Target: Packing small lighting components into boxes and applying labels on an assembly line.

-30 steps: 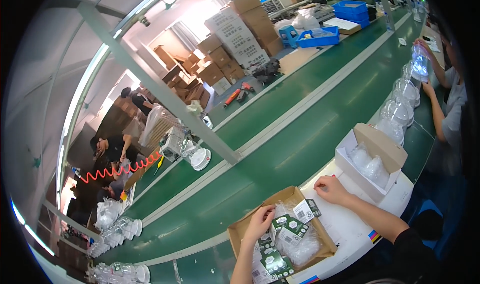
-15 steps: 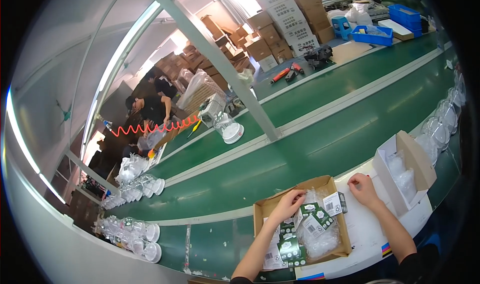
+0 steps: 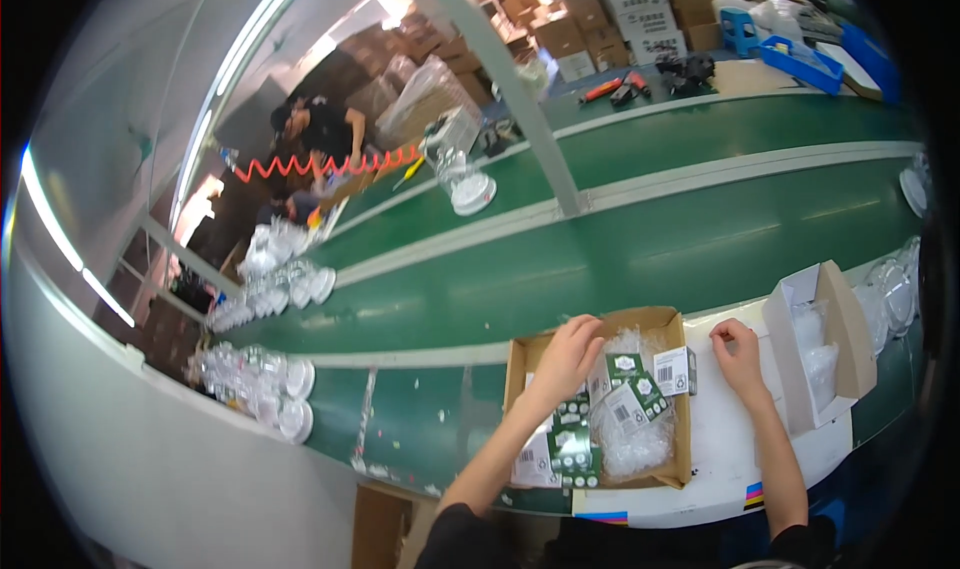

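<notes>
A shallow cardboard tray (image 3: 684, 409) sits in front of me with several small green-and-white boxes (image 3: 628, 406) and a heap of clear plastic bags (image 3: 640, 449) in it. My left hand (image 3: 568, 357) is over the tray's far left part, its fingers bent with a gap to the thumb and nothing visible between them. Right of the tray, my right hand (image 3: 738, 354) hovers above a white sheet (image 3: 712, 409), thumb and fingertips pinched together. Whatever they may hold is too small to make out. One white-and-green box (image 3: 674, 371) leans on the tray's right rim.
An open white carton (image 3: 790, 369) with clear plastic inside stands at the right. Clear domed containers with white bases line the green bench (image 3: 430, 409) at far left (image 3: 265, 394) and far right (image 3: 890, 294). Across the green surface are a metal post (image 3: 535, 129), a red coiled hose (image 3: 330, 164) and a co-worker (image 3: 325, 134).
The whole view has shifted, so the far bench sits higher and more floor shows below. The small boxes keep their places in the tray. Both hands stay near their earlier spots.
</notes>
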Available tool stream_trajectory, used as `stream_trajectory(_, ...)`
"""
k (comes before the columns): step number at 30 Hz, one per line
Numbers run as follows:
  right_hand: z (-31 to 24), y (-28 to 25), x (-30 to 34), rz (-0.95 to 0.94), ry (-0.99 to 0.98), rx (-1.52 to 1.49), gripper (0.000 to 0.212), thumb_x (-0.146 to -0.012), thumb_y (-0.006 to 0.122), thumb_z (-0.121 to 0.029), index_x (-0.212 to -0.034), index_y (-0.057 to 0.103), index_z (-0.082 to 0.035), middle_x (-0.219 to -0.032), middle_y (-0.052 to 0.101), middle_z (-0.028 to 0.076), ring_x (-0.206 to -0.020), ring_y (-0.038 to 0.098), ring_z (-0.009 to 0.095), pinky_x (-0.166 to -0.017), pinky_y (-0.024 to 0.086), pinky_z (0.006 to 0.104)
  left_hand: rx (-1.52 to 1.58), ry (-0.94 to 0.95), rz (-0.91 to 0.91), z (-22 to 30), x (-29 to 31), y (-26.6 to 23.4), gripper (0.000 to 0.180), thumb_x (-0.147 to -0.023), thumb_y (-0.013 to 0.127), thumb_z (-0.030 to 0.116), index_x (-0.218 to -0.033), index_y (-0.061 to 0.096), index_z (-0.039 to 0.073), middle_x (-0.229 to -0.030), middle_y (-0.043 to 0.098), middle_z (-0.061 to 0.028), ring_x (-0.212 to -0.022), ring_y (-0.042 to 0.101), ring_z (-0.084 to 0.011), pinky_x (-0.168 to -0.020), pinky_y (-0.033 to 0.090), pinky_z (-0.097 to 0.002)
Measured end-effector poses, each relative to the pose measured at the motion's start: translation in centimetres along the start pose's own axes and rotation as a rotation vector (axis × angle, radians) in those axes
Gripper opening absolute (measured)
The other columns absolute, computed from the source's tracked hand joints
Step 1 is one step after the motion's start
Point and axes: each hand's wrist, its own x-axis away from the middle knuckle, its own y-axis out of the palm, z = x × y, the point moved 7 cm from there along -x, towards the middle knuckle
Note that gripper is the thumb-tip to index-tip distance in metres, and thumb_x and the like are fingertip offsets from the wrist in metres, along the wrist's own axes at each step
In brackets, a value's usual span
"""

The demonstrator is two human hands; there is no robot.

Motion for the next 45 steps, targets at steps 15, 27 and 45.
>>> stream_trajectory(15,-0.4,-0.2,0.2,0.026,-0.03,-0.021,0.002,-0.081,0.055,0.002,-0.082,0.057,0.003,-0.079,0.061,0.01,-0.073,0.058,0.018,-0.071,0.046,0.0279,-0.166,-0.297,-0.336,4.1,15.2,-0.3,0.059,-0.08,0.069,0.019,-0.129,0.044,-0.003,-0.129,0.046,-0.0217,-0.12,0.045,-0.0372,-0.101,0.039,-0.0408)
stream_trajectory(27,0.5,0.0,0.3,0.045,0.005,-0.027,0.004,-0.083,0.055,0.001,-0.084,0.058,0.003,-0.08,0.062,0.008,-0.076,0.058,0.016,-0.073,0.047,0.0279,-0.065,-0.266,-0.358,4.0,15.6,-0.6,0.062,-0.075,0.074,0.02,-0.127,0.047,0.0,-0.127,0.048,-0.0183,-0.12,0.045,-0.0349,-0.098,0.041,-0.0398)
stream_trajectory(45,0.5,-0.1,-0.2,0.065,0.001,-0.107,0.003,-0.083,0.056,0.001,-0.084,0.058,0.003,-0.08,0.061,0.007,-0.076,0.058,0.014,-0.071,0.048,0.0261,-0.017,-0.388,-0.182,0.8,13.3,-2.2,0.023,-0.078,0.073,0.018,-0.088,0.059,0.004,-0.08,0.064,-0.0116,-0.078,0.062,-0.0308,-0.071,0.048,-0.0386)
